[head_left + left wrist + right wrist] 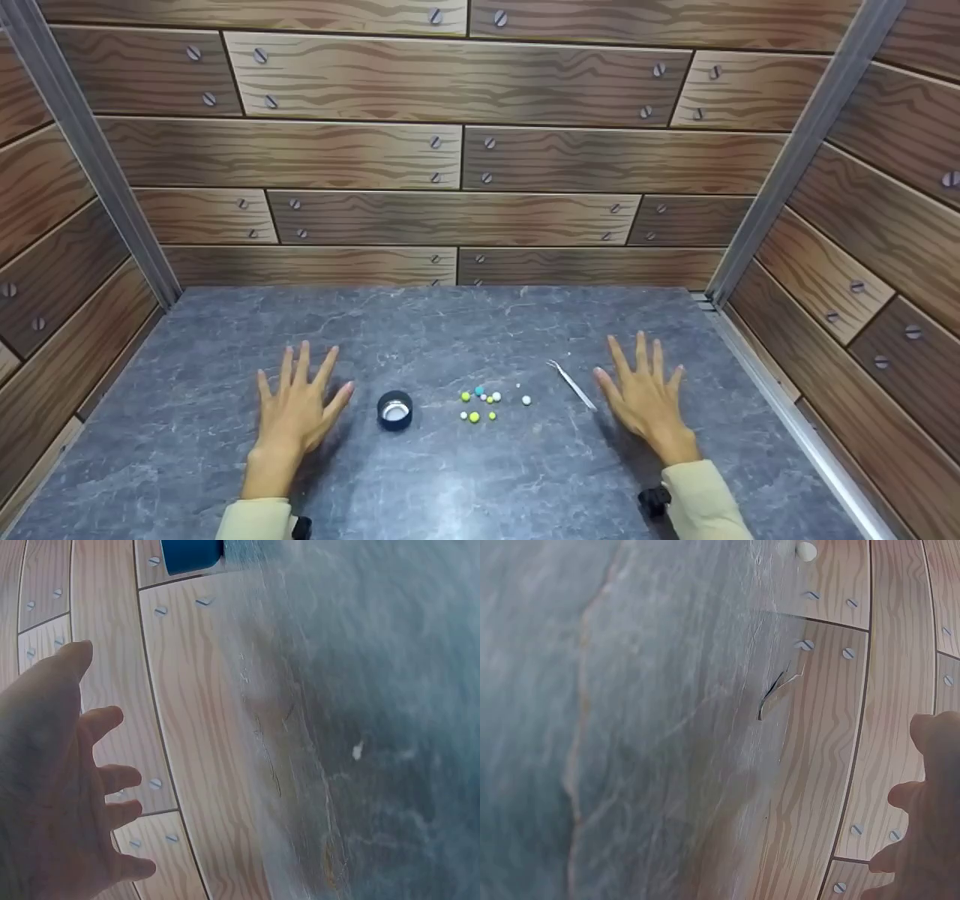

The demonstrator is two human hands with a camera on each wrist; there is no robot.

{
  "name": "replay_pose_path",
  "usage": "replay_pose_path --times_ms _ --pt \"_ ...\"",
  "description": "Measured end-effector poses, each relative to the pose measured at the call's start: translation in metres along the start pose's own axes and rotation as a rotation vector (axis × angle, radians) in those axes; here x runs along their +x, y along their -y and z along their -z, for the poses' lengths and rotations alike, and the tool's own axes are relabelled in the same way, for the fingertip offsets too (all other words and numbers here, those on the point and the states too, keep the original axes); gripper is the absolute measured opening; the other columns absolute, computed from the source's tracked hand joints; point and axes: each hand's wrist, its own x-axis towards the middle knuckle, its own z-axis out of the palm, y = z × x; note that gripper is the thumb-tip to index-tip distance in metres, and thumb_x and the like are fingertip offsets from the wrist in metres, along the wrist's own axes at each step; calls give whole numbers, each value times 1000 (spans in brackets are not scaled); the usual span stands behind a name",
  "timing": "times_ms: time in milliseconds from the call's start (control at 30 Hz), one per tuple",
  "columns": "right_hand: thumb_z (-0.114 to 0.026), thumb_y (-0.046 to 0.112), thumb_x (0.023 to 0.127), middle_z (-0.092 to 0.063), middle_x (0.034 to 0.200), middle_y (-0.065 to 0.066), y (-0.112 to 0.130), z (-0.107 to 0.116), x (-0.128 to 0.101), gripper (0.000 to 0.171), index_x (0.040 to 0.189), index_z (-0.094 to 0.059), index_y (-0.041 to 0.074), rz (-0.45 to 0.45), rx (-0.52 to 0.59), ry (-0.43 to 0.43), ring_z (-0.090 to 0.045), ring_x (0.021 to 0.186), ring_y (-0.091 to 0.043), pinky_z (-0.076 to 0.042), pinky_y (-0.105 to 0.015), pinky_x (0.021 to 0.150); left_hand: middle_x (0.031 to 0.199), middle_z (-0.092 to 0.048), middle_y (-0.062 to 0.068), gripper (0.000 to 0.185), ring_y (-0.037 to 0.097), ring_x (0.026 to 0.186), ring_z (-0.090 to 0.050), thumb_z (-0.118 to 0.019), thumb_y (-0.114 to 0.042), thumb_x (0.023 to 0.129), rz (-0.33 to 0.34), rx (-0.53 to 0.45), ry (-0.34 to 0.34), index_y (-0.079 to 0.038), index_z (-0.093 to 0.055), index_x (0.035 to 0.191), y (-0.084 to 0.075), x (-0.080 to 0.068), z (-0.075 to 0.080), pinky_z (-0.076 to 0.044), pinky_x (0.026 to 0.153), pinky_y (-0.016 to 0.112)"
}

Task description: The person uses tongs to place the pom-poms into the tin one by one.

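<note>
Both hands are lying flat w/ fingers spread on the grey tabletop (480, 480), holding nothing: your left hand (294, 409) is sitting just left of the small black cap (394, 410), your right hand (643, 397) just right of the thin metal tweezers (572, 385), w/ the tiny beads (480, 405) scattered between cap and tweezers. I'm judging the beads as light, hard, slick & prone to rolling, so you're prob. better off pinching each across its middle w/ the tweezer tips, while the stiff tweezers are looking best gripped mid-shank; no brand, label or readable writing is showing anywhere.

Grey marbled tabletop (450, 480), wood-plank walls (450, 157), metal corner posts (795, 150)
</note>
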Motion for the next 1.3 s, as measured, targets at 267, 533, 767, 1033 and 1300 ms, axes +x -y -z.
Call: replay_pose_path --times_ms 267,533,767,1033,1300 --pt "-37 55 108 -20 167 -31 4 4 -2 68 164 -28 18 -17 28 40 -22 152 -58 -22 -84 111 167 -29 26 69 51 154 -24 -53 -52 104 -49 -141 37 -18 -35 162 -1 -1 -1 -20 118 77" --pt "-39 53 108 -45 156 -28 12 6 -3 64 160 -37 16 8 63 42 -46 138 -57 -39 -79 102 155 -50 21 70 46 145 -43 -67 -48 98 -65 -488 120 -8 -50 152 -16 -3 -6 -33 119 65" --pt "-45 49 108 -50 154 -24 18 10 -2 63 161 -36 16 47 112 33 -51 134 -55 -41 -78 101 140 -63 19 66 43 129 -61 -83 -36 87 -30 -623 140 -8 -60 142 -27 -3 -19 -49 107 60" --pt "-44 51 108 -48 156 -24 23 14 -3 65 162 -34 16 66 150 40 -48 140 -52 -37 -78 107 125 -69 19 68 40 119 -65 -91 -23 77 -19 -661 142 -5 -63 136 -33 -4 -30 -52 103 58" --pt "-45 48 108 -45 159 -24 25 14 -2 65 163 -32 16 64 187 66 -44 143 -51 -32 -75 112 120 -70 20 67 39 114 -67 -92 -16 74 -25 -650 137 -2 -64 133 -37 -3 -36 -52 102 57"
